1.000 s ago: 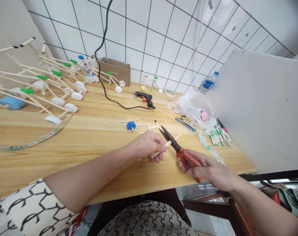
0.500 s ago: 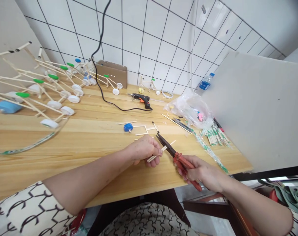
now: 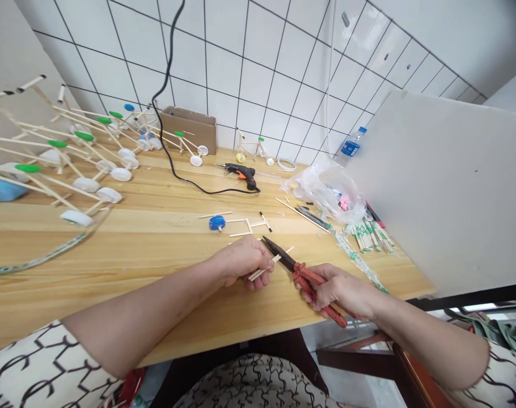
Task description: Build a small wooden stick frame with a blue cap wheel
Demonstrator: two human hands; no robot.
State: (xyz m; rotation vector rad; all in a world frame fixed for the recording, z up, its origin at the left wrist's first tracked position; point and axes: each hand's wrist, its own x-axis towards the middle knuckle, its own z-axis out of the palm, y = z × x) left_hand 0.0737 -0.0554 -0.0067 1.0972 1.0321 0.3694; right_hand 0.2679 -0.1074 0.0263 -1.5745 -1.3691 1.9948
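Hands at work: the left hand [image 3: 241,259] pinches a thin pale wooden stick [image 3: 264,270], and the right hand [image 3: 338,289] is wrapped around red-handled black-nosed pliers [image 3: 298,272].
The stick crosses the pliers' nose just above the wooden table [image 3: 156,243]. It looks light, stiff and brittle, so it is best held close beside the nose.

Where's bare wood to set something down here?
Between the stick models, black cord and blue cap, and along the near edge beside the left hand. Crowded at right: plastic bag, chopstick packets.
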